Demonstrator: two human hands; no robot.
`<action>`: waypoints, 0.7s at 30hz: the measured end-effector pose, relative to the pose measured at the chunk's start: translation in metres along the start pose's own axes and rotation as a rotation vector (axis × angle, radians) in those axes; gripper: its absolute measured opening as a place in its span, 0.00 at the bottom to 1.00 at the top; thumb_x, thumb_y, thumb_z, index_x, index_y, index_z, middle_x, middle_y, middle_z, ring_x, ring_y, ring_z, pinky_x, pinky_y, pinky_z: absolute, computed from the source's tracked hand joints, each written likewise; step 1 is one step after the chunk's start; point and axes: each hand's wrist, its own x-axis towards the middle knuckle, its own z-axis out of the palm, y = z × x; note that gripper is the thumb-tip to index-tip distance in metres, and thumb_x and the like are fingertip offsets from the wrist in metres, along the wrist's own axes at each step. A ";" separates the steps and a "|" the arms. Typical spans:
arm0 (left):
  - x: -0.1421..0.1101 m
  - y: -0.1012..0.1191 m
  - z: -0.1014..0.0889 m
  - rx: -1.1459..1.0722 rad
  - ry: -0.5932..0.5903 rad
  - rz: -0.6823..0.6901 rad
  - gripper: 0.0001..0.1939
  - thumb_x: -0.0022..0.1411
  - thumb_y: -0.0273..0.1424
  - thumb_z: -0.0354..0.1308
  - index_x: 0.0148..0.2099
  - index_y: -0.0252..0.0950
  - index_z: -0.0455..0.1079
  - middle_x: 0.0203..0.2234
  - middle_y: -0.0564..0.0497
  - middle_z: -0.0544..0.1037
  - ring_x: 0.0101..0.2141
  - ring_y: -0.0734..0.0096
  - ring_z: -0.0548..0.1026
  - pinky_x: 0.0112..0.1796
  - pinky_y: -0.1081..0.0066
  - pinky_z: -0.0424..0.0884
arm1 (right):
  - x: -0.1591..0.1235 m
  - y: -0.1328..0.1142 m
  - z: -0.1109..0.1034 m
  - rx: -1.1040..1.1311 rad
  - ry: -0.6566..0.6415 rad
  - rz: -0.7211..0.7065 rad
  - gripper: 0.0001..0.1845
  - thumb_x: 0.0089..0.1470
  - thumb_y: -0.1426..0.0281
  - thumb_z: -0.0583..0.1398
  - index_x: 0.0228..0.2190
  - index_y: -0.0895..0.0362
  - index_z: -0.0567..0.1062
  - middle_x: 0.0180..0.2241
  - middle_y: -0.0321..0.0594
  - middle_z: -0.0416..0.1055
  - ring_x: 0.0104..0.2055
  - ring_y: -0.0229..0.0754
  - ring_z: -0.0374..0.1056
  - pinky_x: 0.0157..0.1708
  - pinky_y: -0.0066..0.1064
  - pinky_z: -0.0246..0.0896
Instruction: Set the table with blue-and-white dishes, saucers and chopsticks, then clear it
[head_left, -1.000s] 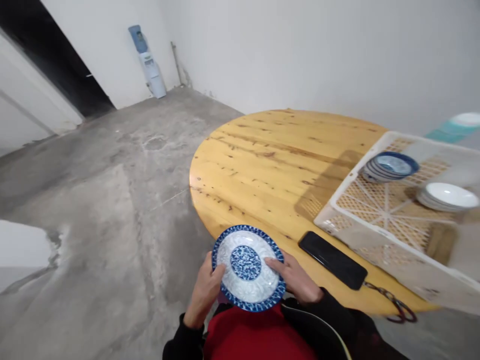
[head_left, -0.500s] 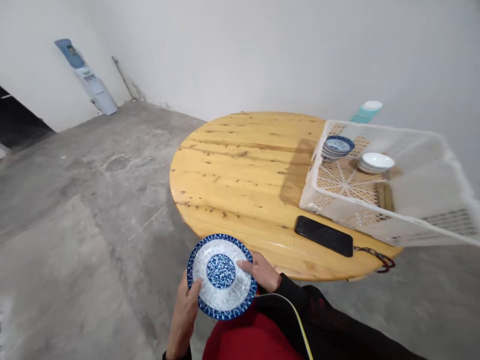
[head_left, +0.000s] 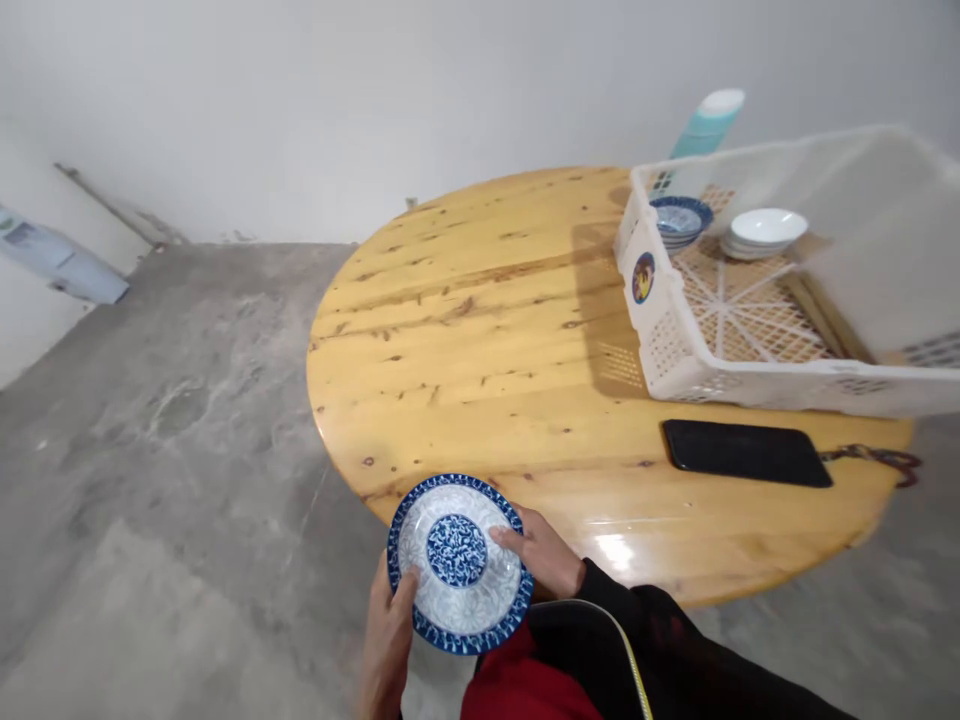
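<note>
A round blue-and-white patterned plate (head_left: 458,562) is held level in front of my chest, just off the near edge of the round wooden table (head_left: 480,330). My left hand (head_left: 388,640) grips its left rim, thumb on top. My right hand (head_left: 541,553) grips the right rim with the thumb lying on the plate's face. Both hands are closed on the plate.
A white plastic crate (head_left: 757,375) stands on the table's right side, holding a stack of blue-rimmed bowls (head_left: 679,221) and a stack of white dishes (head_left: 763,231). A black phone (head_left: 746,453) lies in front of the crate. Bare concrete floor (head_left: 150,450) spreads left.
The view has swung to the right and turned, so the table and crate now sit higher and further right. The plate stays held in both hands at my chest.
</note>
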 end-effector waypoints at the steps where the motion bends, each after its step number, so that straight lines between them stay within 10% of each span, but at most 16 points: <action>1: 0.012 0.007 -0.004 0.008 -0.019 0.005 0.31 0.56 0.47 0.64 0.58 0.34 0.73 0.53 0.40 0.78 0.57 0.46 0.71 0.59 0.55 0.65 | 0.006 -0.003 0.005 0.020 0.023 -0.004 0.22 0.44 0.54 0.64 0.36 0.59 0.78 0.35 0.46 0.80 0.41 0.55 0.74 0.47 0.46 0.68; 21: 0.215 0.104 -0.012 0.174 -0.660 0.037 0.24 0.58 0.43 0.62 0.51 0.32 0.75 0.49 0.41 0.80 0.52 0.47 0.75 0.54 0.55 0.69 | 0.073 -0.033 0.073 0.247 0.707 0.051 0.25 0.40 0.55 0.68 0.36 0.60 0.81 0.37 0.50 0.81 0.42 0.59 0.75 0.46 0.48 0.69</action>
